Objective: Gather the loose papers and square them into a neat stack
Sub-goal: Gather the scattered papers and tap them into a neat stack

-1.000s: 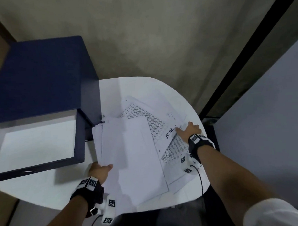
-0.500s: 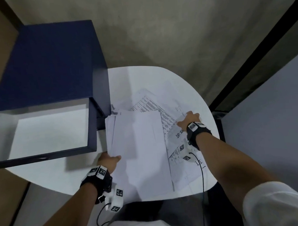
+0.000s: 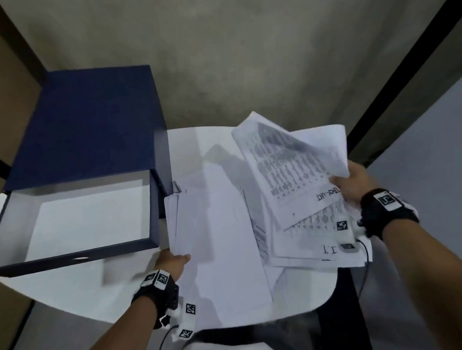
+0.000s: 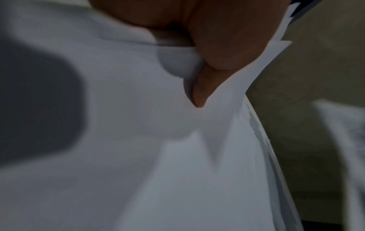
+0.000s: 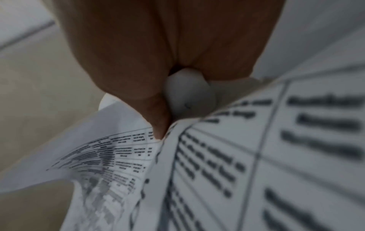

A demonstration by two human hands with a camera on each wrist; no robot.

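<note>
Left hand [image 3: 172, 262] grips the near edge of a sheaf of blank white papers [image 3: 217, 241], thumb on top and fingers hidden beneath. In the left wrist view the same left hand [image 4: 207, 39] shows its thumb pressing down on the top sheet, with several staggered sheet edges of the blank white papers [image 4: 197, 179] fanned out just beside the thumb. That sheaf runs away from the hand across the white surface [image 3: 70, 287], and its near end hangs over the surface's edge.

Right hand [image 3: 354, 182] pinches printed sheets [image 3: 290, 167] by one edge and holds them lifted and tilted, their far corners raised clear of the surface. Seen from the right wrist, the right hand [image 5: 158, 46] has thumb and fingers closed on the paper, and the printed sheets [image 5: 247, 156] spread out ahead of it, covered in tables of blurred text; the wording cannot be read. Below and just inward of that hand, more printed pages [image 3: 307, 240] lie flat in a loose, unaligned layer, partly under the lifted sheets and partly overlapped by the blank sheaf.

Out beyond the left hand, on its outer side, an open dark blue box [image 3: 80, 213] with a pale interior sits on the surface, touching or nearly touching the far corner of the blank papers. Its lid [image 3: 90, 122] stands raised behind it.
</note>
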